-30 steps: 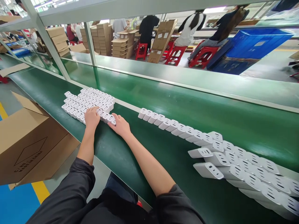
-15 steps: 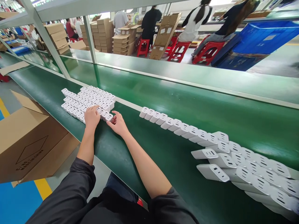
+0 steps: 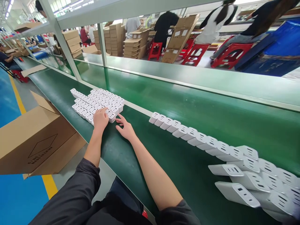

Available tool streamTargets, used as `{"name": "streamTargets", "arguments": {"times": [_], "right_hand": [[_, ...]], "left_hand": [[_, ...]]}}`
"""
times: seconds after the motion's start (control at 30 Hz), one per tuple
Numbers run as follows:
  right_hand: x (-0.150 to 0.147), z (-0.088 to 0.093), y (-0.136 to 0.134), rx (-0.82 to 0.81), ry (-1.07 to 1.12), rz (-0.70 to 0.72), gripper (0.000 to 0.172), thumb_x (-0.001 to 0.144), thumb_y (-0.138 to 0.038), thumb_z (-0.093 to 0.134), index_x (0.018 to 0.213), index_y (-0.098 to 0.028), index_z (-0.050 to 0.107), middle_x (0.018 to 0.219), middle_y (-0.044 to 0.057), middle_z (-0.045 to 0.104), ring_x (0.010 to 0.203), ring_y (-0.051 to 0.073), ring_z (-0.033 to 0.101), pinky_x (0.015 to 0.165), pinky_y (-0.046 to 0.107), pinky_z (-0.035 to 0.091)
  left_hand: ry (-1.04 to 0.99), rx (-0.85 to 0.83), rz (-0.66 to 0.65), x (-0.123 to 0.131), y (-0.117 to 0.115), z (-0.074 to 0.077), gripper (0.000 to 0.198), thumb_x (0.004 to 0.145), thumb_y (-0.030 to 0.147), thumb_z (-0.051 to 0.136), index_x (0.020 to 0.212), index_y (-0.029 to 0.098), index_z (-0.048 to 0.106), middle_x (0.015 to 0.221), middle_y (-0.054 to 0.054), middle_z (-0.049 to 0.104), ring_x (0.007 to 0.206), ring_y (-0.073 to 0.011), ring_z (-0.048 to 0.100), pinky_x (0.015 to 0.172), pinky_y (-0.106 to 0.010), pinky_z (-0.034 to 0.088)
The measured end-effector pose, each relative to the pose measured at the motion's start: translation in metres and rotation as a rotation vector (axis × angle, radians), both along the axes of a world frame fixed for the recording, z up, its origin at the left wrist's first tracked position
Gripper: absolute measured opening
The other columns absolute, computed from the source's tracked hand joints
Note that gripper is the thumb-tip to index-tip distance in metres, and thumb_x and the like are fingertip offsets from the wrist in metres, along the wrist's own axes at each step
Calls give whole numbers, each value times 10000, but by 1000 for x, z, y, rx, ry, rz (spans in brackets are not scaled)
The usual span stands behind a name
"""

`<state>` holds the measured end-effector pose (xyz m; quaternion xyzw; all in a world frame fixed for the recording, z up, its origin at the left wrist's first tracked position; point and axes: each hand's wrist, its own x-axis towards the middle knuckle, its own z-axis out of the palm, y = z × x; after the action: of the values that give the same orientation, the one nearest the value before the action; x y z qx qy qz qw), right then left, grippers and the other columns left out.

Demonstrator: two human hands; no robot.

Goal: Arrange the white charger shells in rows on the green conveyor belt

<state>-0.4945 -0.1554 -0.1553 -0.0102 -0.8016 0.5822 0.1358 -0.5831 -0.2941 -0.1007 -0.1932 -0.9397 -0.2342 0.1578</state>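
A tight block of white chargers (image 3: 98, 101), standing upright with their port faces up, sits on the green belt. My left hand (image 3: 100, 120) rests at the block's near edge, fingers lying over the tops of the chargers; its thumb is hidden. Just to the right is my right hand (image 3: 126, 128), with fingers apart and nothing held. Its fingertips are close to the end charger (image 3: 112, 117) at the block's near right corner. A single row of more chargers (image 3: 180, 130) runs rightward along the belt, joining a looser cluster (image 3: 255, 181) where some lean over.
The green conveyor belt (image 3: 140, 150) runs beside a pale divider strip (image 3: 138, 108). An open cardboard box (image 3: 35, 134) stands at the left, below the belt edge. A metal post (image 3: 67, 50) rises behind the block. Co-workers sit on red stools (image 3: 195, 53) beyond.
The view has swung a little to the left. My right hand has drawn slightly away from the end charger and its fingers have spread; my left hand stays on the block.
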Motion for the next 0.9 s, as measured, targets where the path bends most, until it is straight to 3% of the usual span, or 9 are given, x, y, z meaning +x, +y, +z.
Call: {"name": "streamTargets", "arguments": {"times": [0.2, 0.4, 0.67, 0.9], "right_hand": [[-2, -1, -1, 47, -9, -64, 716, 761, -99, 511, 1467, -196, 442, 1417, 132, 581, 1273, 243, 568, 985, 419, 556], [3, -2, -5, 214, 64, -13, 701, 753, -70, 473, 1429, -253, 475, 1488, 78, 503, 1341, 240, 474, 1034, 440, 526], [4, -2, -10, 374, 83, -45, 610, 791, -46, 422, 1382, -177, 500, 1377, 123, 557, 1249, 235, 540, 1048, 427, 507], [4, 1, -10, 536, 79, 20, 577, 826, -25, 440, 1367, -177, 569, 1449, 95, 561, 1312, 244, 523, 1108, 431, 450]], "left_hand": [[-27, 45, 8, 0, 0, 3, 520, 854, 42, 385, 1284, 213, 620, 1242, -66, 698, 1190, -275, 591, 1037, -432, 465], [-28, 124, 37, 3, -1, 10, 512, 884, 61, 351, 1306, 228, 587, 1230, -41, 706, 1169, -255, 616, 994, -410, 490], [87, 285, 66, 6, -5, 12, 493, 910, 88, 290, 1283, 241, 574, 1131, -16, 728, 1020, -189, 665, 865, -330, 515], [72, 256, 31, 2, -6, 10, 444, 920, 119, 313, 1270, 230, 563, 1118, -30, 730, 1038, -194, 671, 902, -342, 504]]}}
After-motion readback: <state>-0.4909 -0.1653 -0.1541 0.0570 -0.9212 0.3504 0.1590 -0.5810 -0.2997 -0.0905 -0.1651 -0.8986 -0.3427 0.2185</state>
